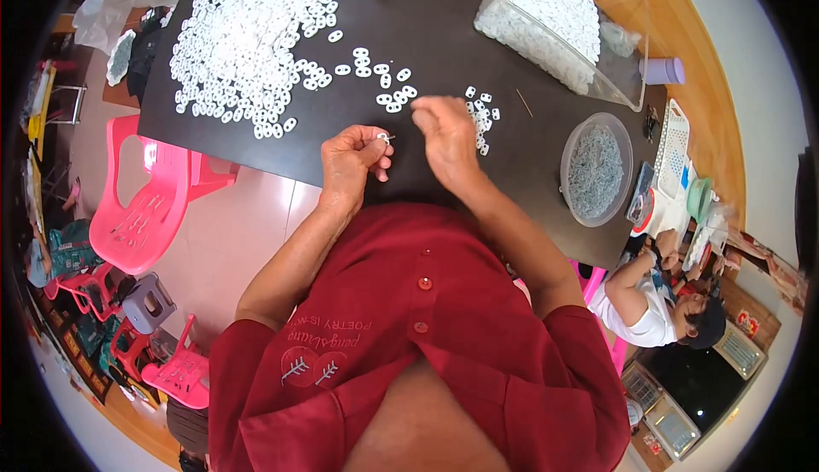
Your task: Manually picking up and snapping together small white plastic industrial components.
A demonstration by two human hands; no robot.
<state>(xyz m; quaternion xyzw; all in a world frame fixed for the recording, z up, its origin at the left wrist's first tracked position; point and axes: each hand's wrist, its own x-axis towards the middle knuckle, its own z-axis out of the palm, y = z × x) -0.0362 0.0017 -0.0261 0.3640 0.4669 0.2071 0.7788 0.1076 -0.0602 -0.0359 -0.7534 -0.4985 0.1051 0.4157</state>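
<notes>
Near the table's front edge, my left hand [345, 161] is closed, thumb and forefinger pinching a small white two-holed plastic piece [382, 137]. A thin, metallic-looking bit sticks out of it. My right hand [448, 144] is raised just to the right, its fingers curled together; whatever they hold, if anything, is hidden. Beyond the hands lie several loose white two-holed pieces [386, 81]. A smaller group of white pieces [484, 118] sits beside my right hand, partly covered by it. The big heap of the same pieces [247, 41] spreads over the table's far left.
On the dark table [426, 28], a clear bowl of small metal screws [595, 169] stands at right. Behind it are a clear bin of white pieces [546, 20] and a purple cup [664, 70]. Pink chairs [145, 208] stand left; a person in white [640, 306] sits right.
</notes>
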